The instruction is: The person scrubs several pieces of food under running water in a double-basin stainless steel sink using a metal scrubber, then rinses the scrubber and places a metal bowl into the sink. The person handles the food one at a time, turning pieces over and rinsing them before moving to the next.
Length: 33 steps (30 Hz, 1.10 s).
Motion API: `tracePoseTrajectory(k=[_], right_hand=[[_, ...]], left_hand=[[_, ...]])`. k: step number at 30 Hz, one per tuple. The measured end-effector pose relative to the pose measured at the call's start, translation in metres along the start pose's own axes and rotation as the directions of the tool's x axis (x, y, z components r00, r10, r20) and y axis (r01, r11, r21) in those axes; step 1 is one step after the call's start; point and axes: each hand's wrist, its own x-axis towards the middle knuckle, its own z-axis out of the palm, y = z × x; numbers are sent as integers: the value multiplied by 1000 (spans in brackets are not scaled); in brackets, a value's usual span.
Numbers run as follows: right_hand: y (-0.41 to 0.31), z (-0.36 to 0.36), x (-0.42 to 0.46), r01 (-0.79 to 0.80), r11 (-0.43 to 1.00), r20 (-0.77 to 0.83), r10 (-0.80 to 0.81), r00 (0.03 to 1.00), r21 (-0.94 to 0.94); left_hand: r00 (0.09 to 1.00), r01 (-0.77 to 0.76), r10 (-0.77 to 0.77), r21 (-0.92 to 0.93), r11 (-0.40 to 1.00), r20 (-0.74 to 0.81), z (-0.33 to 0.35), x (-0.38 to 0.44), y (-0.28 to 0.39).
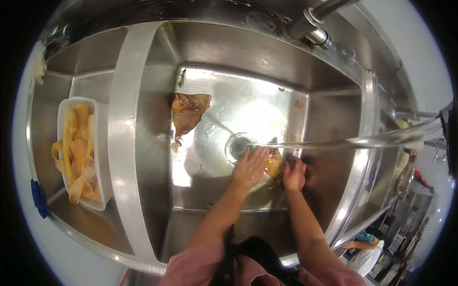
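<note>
My left hand (252, 168) lies flat, fingers extended, against the edge of a wet yellow-brown piece of skin or hide (273, 163) on the sink floor. Just right of that piece, my right hand (295, 174) grips a dark scouring pad (279, 178), partly hidden by the fingers. A stream of water (322, 144) runs from the right over the piece towards the round drain (239, 147). A larger brown piece of skin or hide (190, 112) rests at the left side of the sink floor.
The left basin holds a white plastic tub (103, 143) of pale yellow strips. A blue cloth or glove (38, 198) hangs on its rim. Small scraps (299, 104) lie in the middle basin. A metal pipe (316, 35) stands behind. Another person (366, 255) is at the lower right.
</note>
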Motion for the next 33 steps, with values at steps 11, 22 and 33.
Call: tracePoseTrajectory(k=[11, 22, 33], right_hand=[[-46, 21, 1, 231, 953, 2, -236, 972, 196], [-37, 20, 15, 227, 862, 65, -286, 956, 454], [-69, 8, 74, 337, 940, 6, -338, 941, 53]], left_hand=[[938, 333, -347, -283, 899, -1, -20, 4, -5], [871, 491, -466, -347, 799, 157, -14, 18, -12], [950, 311, -305, -268, 912, 64, 0, 13, -17]])
